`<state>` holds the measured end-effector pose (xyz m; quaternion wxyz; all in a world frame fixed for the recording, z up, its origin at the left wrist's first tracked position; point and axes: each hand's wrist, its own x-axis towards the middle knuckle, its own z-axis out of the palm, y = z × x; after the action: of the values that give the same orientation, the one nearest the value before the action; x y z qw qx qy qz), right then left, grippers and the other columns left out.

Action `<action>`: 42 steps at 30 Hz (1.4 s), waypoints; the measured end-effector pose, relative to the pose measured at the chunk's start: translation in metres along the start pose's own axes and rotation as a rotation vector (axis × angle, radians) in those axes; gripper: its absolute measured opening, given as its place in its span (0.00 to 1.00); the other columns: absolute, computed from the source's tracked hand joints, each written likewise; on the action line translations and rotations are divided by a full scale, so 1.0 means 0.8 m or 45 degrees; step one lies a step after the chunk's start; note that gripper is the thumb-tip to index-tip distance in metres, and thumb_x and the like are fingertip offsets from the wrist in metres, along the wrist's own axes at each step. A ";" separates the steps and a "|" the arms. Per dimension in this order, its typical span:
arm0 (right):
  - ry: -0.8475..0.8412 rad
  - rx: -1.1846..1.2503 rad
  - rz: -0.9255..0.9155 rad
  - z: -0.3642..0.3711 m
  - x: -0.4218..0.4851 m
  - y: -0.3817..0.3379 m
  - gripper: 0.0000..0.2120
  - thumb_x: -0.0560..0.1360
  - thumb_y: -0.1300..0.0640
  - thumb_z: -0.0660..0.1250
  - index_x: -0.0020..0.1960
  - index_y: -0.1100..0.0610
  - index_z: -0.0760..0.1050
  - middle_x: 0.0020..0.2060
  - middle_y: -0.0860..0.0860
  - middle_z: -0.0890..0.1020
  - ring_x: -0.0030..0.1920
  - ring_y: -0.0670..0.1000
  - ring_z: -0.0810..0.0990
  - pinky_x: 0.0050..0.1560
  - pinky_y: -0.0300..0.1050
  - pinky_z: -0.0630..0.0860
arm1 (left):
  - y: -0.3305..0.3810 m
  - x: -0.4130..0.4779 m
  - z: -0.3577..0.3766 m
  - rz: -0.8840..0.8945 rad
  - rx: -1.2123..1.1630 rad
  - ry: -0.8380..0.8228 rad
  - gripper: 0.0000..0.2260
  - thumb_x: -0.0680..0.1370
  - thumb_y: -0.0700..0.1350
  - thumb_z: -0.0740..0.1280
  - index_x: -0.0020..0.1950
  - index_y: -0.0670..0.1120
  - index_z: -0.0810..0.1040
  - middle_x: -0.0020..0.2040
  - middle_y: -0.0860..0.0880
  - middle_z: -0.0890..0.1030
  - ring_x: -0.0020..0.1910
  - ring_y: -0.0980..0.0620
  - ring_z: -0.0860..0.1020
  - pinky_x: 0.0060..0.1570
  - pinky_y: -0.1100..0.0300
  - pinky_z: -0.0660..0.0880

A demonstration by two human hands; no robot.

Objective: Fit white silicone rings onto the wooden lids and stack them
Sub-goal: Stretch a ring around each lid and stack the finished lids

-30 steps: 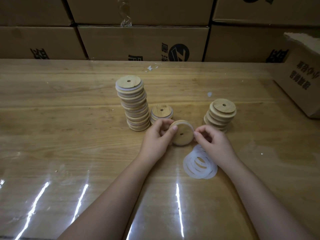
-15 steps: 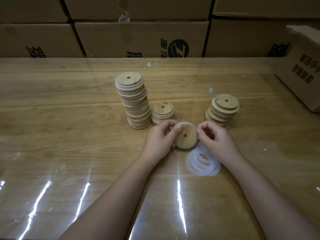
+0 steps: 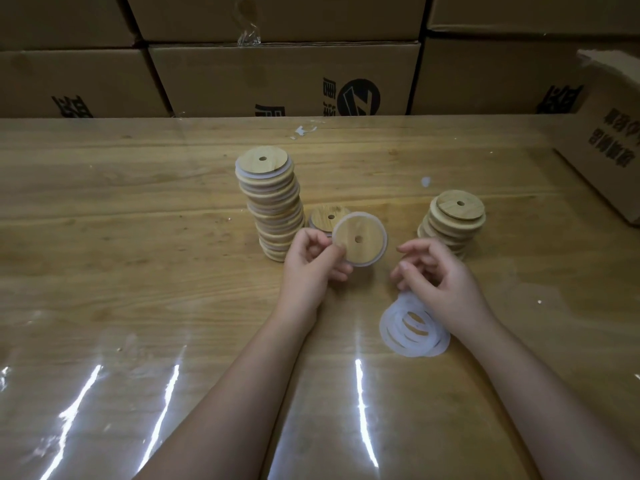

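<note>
My left hand (image 3: 313,263) pinches a round wooden lid (image 3: 360,239) with a white silicone ring around its rim, held tilted above the table. My right hand (image 3: 436,271) hovers apart from the lid, fingers loosely curled and holding nothing. Below the right hand lies a loose pile of white silicone rings (image 3: 412,329). A tall stack of ringed lids (image 3: 272,202) stands to the left. A short stack of ringed lids (image 3: 323,218) sits just behind the held lid. A stack of bare wooden lids (image 3: 453,220) stands on the right.
The wooden table (image 3: 138,254) has a glossy clear cover. Cardboard boxes (image 3: 284,77) line the far edge, and one more box (image 3: 609,150) sits on the table at the right. Small white scraps (image 3: 304,129) lie near the back.
My right hand has let go of the lid and drawn back to the right. My left hand has lifted the ringed lid up toward the short stack.
</note>
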<state>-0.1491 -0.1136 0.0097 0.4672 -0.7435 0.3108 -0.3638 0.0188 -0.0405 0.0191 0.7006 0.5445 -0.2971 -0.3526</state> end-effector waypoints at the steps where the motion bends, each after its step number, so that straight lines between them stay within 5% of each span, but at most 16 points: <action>1: -0.010 -0.005 0.003 0.000 0.000 -0.002 0.11 0.76 0.63 0.64 0.51 0.48 0.73 0.39 0.46 0.82 0.38 0.46 0.81 0.41 0.38 0.77 | 0.001 0.001 -0.001 -0.002 -0.055 0.024 0.10 0.76 0.32 0.64 0.41 0.44 0.68 0.30 0.47 0.75 0.26 0.54 0.77 0.27 0.66 0.73; 8: -0.046 -0.071 0.042 -0.001 -0.002 -0.007 0.08 0.76 0.63 0.65 0.49 0.50 0.75 0.40 0.47 0.83 0.40 0.50 0.80 0.45 0.47 0.78 | -0.002 0.006 0.002 -0.004 -0.257 0.183 0.06 0.76 0.34 0.65 0.42 0.43 0.71 0.38 0.43 0.77 0.34 0.55 0.81 0.35 0.66 0.77; 18: -0.098 -0.098 0.076 0.000 -0.001 -0.006 0.11 0.75 0.64 0.66 0.49 0.47 0.76 0.40 0.46 0.83 0.42 0.48 0.80 0.46 0.46 0.78 | -0.011 0.006 0.010 0.010 -0.278 0.322 0.05 0.77 0.33 0.65 0.46 0.41 0.71 0.41 0.43 0.77 0.36 0.55 0.82 0.37 0.67 0.77; 22: -0.168 -0.171 0.041 0.001 -0.001 -0.003 0.18 0.75 0.63 0.66 0.56 0.42 0.74 0.44 0.42 0.81 0.44 0.46 0.78 0.46 0.38 0.74 | -0.019 0.006 0.012 0.036 -0.033 0.302 0.07 0.76 0.34 0.66 0.43 0.45 0.71 0.37 0.47 0.78 0.31 0.56 0.79 0.30 0.65 0.74; 25: -0.176 -0.247 0.030 0.001 0.000 0.001 0.16 0.75 0.62 0.66 0.57 0.44 0.75 0.46 0.41 0.80 0.46 0.42 0.78 0.49 0.36 0.74 | -0.027 0.001 0.017 0.141 0.419 0.202 0.08 0.74 0.39 0.69 0.43 0.52 0.72 0.39 0.50 0.77 0.32 0.53 0.75 0.35 0.56 0.73; 29: -0.130 -0.311 -0.083 0.002 0.002 0.001 0.12 0.73 0.65 0.68 0.53 0.52 0.77 0.47 0.43 0.78 0.44 0.42 0.77 0.46 0.31 0.72 | -0.028 -0.009 0.023 0.389 1.028 0.015 0.14 0.72 0.47 0.70 0.57 0.48 0.76 0.51 0.52 0.75 0.38 0.59 0.75 0.42 0.60 0.74; 32: -0.120 -0.312 -0.120 0.002 0.003 0.002 0.08 0.73 0.66 0.68 0.49 0.56 0.78 0.45 0.45 0.78 0.43 0.43 0.76 0.45 0.32 0.71 | -0.026 -0.012 0.026 0.501 1.267 -0.051 0.17 0.74 0.46 0.69 0.62 0.48 0.75 0.54 0.50 0.75 0.47 0.51 0.77 0.44 0.57 0.73; 37: -0.160 -0.275 -0.167 0.003 0.003 0.004 0.07 0.74 0.67 0.67 0.47 0.57 0.79 0.44 0.46 0.79 0.44 0.47 0.78 0.45 0.39 0.73 | -0.027 -0.013 0.028 0.540 1.436 -0.025 0.15 0.76 0.47 0.66 0.62 0.48 0.75 0.55 0.49 0.77 0.54 0.48 0.76 0.45 0.54 0.72; 42: -0.132 -0.281 -0.193 0.002 0.003 0.005 0.07 0.74 0.67 0.66 0.47 0.57 0.79 0.45 0.47 0.80 0.45 0.44 0.78 0.45 0.35 0.73 | -0.018 -0.016 0.030 0.428 1.133 0.049 0.05 0.76 0.47 0.68 0.44 0.48 0.74 0.36 0.53 0.78 0.35 0.53 0.77 0.34 0.59 0.70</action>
<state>-0.1473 -0.1161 0.0063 0.3693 -0.8294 0.2673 -0.3230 -0.0097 -0.0455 0.0105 0.4522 0.7425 -0.4901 -0.0630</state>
